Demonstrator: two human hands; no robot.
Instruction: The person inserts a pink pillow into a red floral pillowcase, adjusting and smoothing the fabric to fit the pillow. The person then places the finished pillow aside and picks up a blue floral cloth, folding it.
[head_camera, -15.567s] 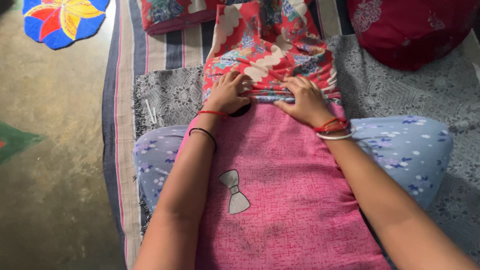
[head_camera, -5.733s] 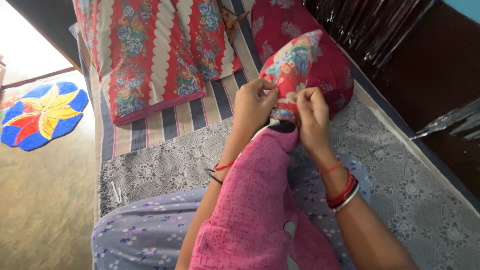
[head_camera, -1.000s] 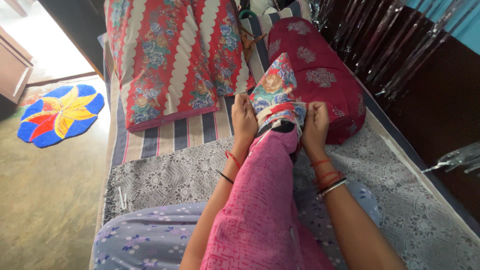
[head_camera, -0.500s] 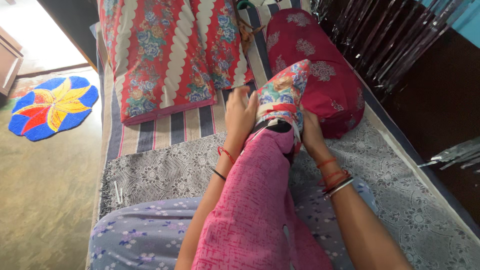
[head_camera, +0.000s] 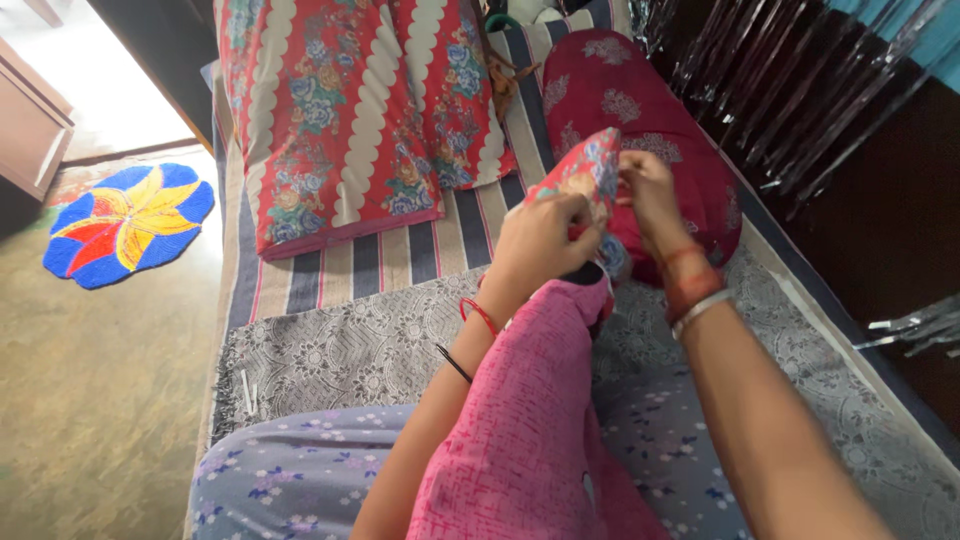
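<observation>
Left hand (head_camera: 540, 238) pinching the lower edge of the floral pillow cover (head_camera: 585, 180), fingers closed on the fabric, at upper centre of the frame. Right hand (head_camera: 648, 190) gripping the same cover at its upper right edge, fingers curled on the cloth. Cover being held just above the pink pillow (head_camera: 530, 430), touching its top end. Maroon bolster (head_camera: 640, 120) lying directly behind, red patterned pillows (head_camera: 330, 120) resting at upper left on the striped bed (head_camera: 400, 255).
</observation>
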